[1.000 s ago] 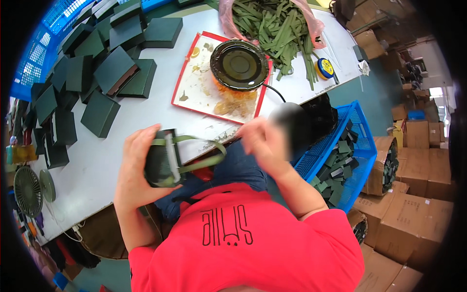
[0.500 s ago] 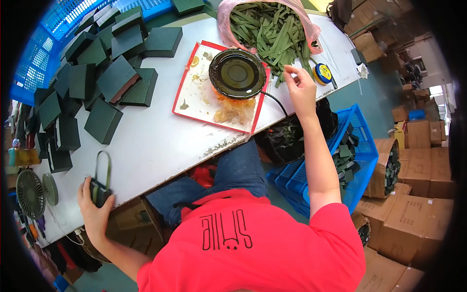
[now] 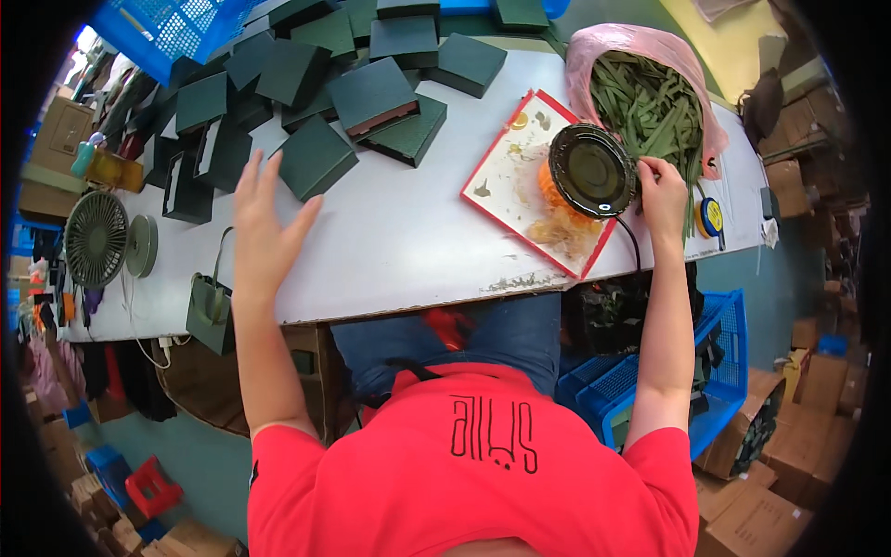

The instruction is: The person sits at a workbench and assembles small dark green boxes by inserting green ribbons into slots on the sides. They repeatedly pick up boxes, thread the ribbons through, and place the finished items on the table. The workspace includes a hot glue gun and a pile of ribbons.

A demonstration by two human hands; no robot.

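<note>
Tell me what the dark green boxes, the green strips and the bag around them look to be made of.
Dark green boxes: likely covered cardboard, matt, with sharp square edges and no shine.
Green strips: thin and flat, bending loosely in a heap, so ribbon or paper; which one is unclear.
Bag: thin pink plastic film, crinkled and slightly see-through.
The right hand is at the strips.

Two small fans sit left; blue crate beyond.

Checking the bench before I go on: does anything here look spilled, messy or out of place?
Yes. The red-edged tray is smeared with orange-yellow residue beside the round black pot. The dark green boxes lie scattered at odd angles. One small green bag sits right at the table's near edge.
</note>
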